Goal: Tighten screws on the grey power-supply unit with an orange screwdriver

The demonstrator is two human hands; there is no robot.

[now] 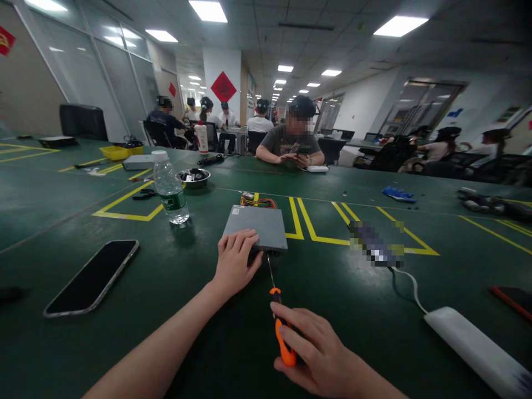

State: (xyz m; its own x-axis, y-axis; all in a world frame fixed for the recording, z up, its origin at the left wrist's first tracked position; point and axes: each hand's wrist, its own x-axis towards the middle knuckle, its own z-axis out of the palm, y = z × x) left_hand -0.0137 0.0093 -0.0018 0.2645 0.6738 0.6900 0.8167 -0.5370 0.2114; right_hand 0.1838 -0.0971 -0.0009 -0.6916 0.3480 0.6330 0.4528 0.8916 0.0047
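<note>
Green table [374, 313]: bottle [169, 191], phone [93, 280] left of grey box [266, 224]; white cable [415, 288] right.

My left hand [236, 257] covers the near left part of the box [272, 224], hiding some of its front [278, 252]; the tip of my screwdriver [273, 284] is lost in shadow there, whether on a screw I cannot tell. My right hand [313, 343] hides part of the handle [286, 354], and both my arms run off the bottom edge. The label [235, 210] is too small to read. At right, a pixelated object [376, 244] defies naming, a white bar [474, 346] leaves by the lower corner and a red-edged slab [514, 302] is cut off. At far left, a dark thing [12, 294] blurs. The bowl's [203, 183] contents are indistinct; the face of the person [286, 145] opposite me is pixelated.
</note>
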